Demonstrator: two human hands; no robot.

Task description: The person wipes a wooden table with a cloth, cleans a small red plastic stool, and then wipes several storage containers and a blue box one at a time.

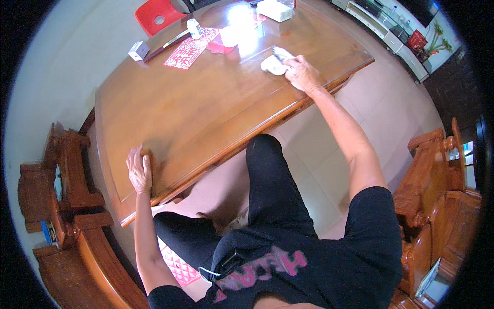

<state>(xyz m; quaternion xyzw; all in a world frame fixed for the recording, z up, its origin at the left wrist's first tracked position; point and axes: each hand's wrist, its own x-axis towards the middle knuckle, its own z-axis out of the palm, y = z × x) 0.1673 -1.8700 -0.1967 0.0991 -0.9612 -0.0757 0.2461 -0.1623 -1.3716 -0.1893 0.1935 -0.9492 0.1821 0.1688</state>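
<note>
My right hand (303,75) presses a white cloth or paper wad (274,65) against the polished wooden table (185,100), near its right side. A dark, toothed-looking edge shows at the wad's far end, too blurred to name. At the left end of the table, my left hand (139,172) rests palm down on the wood with nothing in it. Its fingers lie forward, the thumb apart from them.
Farther back are a small white box (138,51), a white bottle (194,29), red-and-white patterned paper (193,52), a pink box (221,44) and a tissue pack (274,10). A red plastic stool (158,17) stands beyond. Wooden seats (92,247) flank me.
</note>
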